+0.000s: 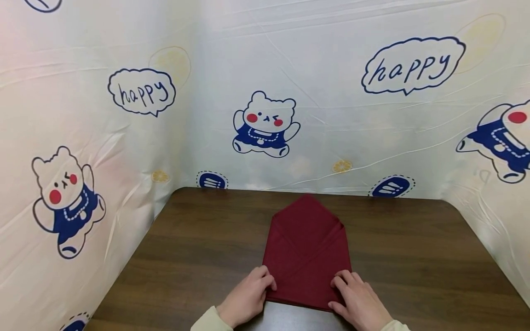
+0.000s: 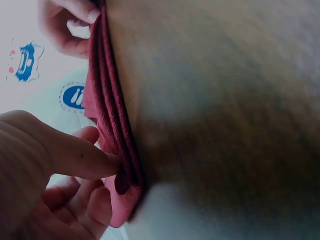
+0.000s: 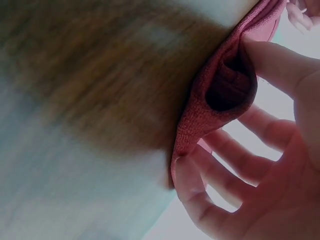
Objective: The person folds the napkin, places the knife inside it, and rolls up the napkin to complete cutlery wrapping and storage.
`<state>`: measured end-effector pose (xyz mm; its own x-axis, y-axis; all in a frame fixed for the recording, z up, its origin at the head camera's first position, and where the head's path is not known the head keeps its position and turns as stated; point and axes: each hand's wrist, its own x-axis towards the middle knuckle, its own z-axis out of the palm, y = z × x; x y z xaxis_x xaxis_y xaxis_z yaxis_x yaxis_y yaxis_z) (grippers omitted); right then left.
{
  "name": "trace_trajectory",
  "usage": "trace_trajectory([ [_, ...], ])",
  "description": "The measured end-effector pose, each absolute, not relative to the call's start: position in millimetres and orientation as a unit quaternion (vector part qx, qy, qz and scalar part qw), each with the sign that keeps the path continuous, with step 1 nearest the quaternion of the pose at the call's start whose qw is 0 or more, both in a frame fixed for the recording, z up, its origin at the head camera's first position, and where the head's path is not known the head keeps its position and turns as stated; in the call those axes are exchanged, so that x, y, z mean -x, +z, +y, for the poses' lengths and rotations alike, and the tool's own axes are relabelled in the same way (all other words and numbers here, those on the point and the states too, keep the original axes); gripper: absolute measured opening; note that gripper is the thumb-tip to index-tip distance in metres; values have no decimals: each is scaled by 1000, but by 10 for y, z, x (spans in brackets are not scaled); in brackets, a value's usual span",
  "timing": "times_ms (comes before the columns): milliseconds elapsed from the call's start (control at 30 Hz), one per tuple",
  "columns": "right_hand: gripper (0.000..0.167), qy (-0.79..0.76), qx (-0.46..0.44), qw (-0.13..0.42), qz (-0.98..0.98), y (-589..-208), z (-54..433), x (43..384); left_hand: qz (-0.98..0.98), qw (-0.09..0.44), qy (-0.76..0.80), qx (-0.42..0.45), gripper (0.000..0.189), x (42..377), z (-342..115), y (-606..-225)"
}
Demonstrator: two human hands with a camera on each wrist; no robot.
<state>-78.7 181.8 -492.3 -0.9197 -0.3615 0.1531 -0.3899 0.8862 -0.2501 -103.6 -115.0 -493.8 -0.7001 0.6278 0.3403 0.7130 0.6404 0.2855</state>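
A dark red cloth napkin (image 1: 306,262), folded into an envelope shape with its point away from me, lies on the wooden table. At its near left corner my left hand (image 1: 248,294) holds the edge, fingers bent over the side. The left wrist view shows the left thumb (image 2: 85,155) against the stacked folds of the napkin (image 2: 107,80). My right hand (image 1: 358,299) grips the near right corner between thumb and curled fingers. Up close in the right wrist view, the right thumb (image 3: 280,65) touches a layer of the napkin (image 3: 200,115) that gapes in a loop.
The brown wooden table (image 1: 198,243) spreads out on both sides of the napkin. Behind and beside it hangs a pale curtain (image 1: 331,128) printed with bears and speech bubbles, close to the table's far edge.
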Motion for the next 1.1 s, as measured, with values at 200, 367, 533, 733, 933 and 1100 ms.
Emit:
trace_trajectory([
  [200,30,126,-201,70,-969,-4934,1821,780,-884,138,-135,425,24,1004,-1113,-4943],
  [367,30,117,-231,69,-963,-4913,1865,772,-887,137,-98,429,11,995,-1128,-4938],
  [533,34,107,-288,45,-950,-4869,1960,766,-885,131,-76,441,10,980,-1164,-4904],
  [733,44,79,-331,9,-940,-4893,2028,766,-872,156,-54,461,15,991,-1216,-4918],
  [933,48,71,-348,1,-935,-4884,2038,780,-869,148,-59,469,12,1015,-1258,-4945],
  [1100,42,59,-385,86,-917,-4887,2054,813,-870,153,-68,463,13,1043,-1291,-4951],
])
